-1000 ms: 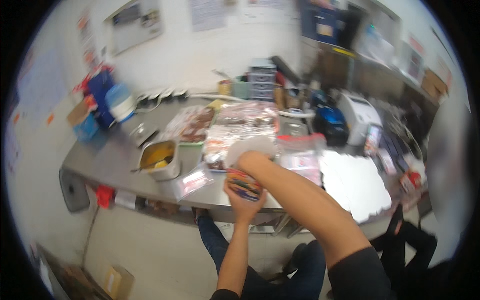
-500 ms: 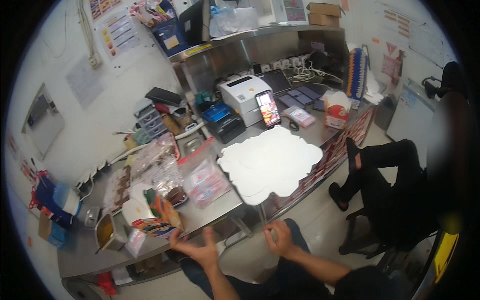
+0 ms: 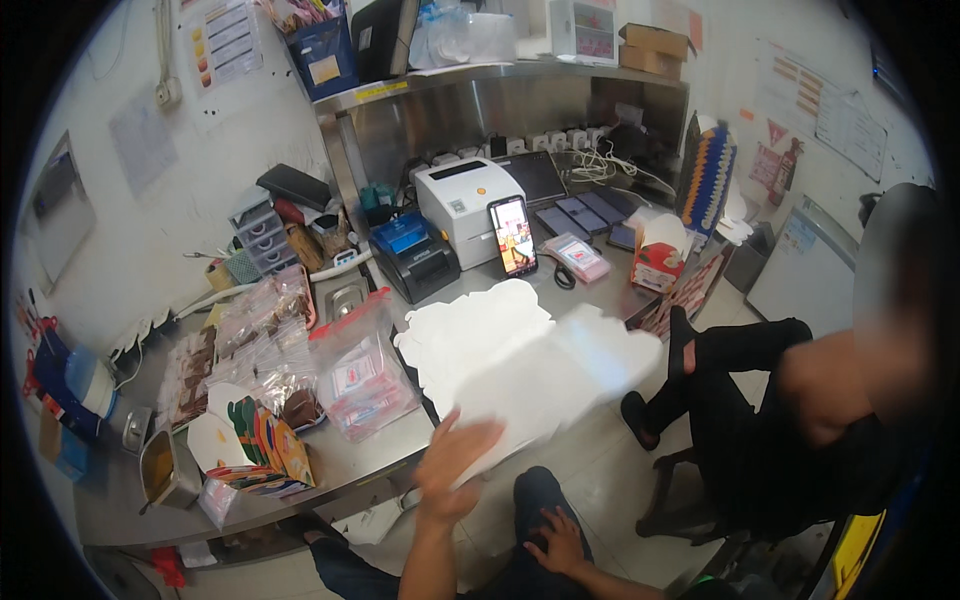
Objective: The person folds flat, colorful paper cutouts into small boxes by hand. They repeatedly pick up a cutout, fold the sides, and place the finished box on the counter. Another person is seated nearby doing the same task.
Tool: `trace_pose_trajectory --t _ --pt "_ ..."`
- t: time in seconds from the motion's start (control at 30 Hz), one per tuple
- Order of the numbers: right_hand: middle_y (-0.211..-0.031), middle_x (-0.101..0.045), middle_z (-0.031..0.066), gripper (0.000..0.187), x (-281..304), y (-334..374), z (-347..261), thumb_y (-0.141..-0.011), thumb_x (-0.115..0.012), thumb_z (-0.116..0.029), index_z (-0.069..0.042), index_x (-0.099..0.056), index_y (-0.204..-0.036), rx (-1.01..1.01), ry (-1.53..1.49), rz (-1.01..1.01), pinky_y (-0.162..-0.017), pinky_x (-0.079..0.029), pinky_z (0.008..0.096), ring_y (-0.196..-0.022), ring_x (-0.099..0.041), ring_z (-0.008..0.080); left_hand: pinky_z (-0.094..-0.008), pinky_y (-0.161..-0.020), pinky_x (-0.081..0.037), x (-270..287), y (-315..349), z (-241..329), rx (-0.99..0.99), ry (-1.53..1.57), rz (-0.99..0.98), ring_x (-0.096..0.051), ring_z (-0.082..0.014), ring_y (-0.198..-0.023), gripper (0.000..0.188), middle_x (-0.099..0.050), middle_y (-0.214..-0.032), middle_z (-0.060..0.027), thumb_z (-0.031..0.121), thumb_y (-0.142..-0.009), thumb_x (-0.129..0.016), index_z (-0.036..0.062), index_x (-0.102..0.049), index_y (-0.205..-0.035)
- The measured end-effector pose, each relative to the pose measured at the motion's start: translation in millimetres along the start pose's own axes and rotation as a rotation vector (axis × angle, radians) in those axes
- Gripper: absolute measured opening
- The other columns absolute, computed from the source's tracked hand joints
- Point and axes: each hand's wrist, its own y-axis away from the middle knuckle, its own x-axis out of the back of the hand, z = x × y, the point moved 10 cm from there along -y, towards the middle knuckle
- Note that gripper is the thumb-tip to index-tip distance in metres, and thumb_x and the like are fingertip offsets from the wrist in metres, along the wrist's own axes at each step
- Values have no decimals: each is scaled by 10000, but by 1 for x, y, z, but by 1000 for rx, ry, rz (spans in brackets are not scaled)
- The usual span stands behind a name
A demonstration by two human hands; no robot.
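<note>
A white scalloped-edge paper sheet (image 3: 560,365), blurred by motion, is tilted up over a pile of similar white sheets (image 3: 470,325) at the counter's front edge. My left hand (image 3: 455,460) is at the lifted sheet's near left edge and grips it; the fingers are partly smeared. My right hand (image 3: 556,541) rests on my thigh with its fingers spread, holding nothing. Left of the pile lies a clear zip bag (image 3: 365,385) of pink-and-white packets. Further left stand folded colourful cartons (image 3: 262,450).
A phone (image 3: 513,237) leans before a white label printer (image 3: 468,205), beside a black-and-blue printer (image 3: 415,257). A red food box (image 3: 660,255) stands right. Bagged brown items (image 3: 265,340) and a metal container (image 3: 168,470) are left. Another person (image 3: 760,440) sits at right.
My left hand has moved right to the white sheets, and one sheet is lifted at an angle. My right hand has dropped from a closed pose to lie spread on my thigh. The view has shifted.
</note>
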Motion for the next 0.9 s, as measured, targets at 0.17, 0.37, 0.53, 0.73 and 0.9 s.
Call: trace_pose_trajectory --t 0.17,0.37,0.53,0.73,0.9 --pt "-1394 -534 146 613 -24 -5 29 -1025 -312 -551 -80 -630 -1253 -492 -1236 -366 -1152 -285 451 -1372 -416 257 -509 -752 -594 145 175 -11 351 521 768 -668 -287 -819 233 -649 -964 -173 238 -1000 -537 57 -547 -1146" --pt "-1474 -358 323 1272 69 -49 -85 -632 -347 -969 -30 -333 -1490 -98 -1780 -997 -1027 -409 603 -1280 -456 521 -253 -638 -470 131 308 -49 954 -192 602 -572 -83 -733 239 -654 -854 -21 189 -998 -571 -31 -649 -947" --pt "-1175 -627 127 732 42 -81 -116 -915 -546 -574 26 -509 -1333 -123 -1238 -770 -826 -512 341 -951 -631 196 -276 -775 -505 90 409 -99 1199 185 808 -628 -110 -868 298 -680 -1019 -70 217 -1033 -521 -51 -615 -1124" --pt "-855 -672 3 171 6 -73 -121 -944 -642 -110 20 -670 -1052 -133 -760 -744 -626 -478 253 -788 -574 57 -263 -756 -505 105 425 -119 1221 163 809 -617 -96 -844 204 -676 -982 -41 144 -981 -611 -28 -641 -1088" --pt "-816 -660 -1 168 21 -78 -104 -939 -646 -101 18 -683 -1052 -217 -699 -562 -611 -470 243 -715 -562 53 -266 -788 -508 90 435 -129 1269 346 910 -636 -117 -885 211 -683 -990 -50 122 -949 -654 -28 -635 -1096"
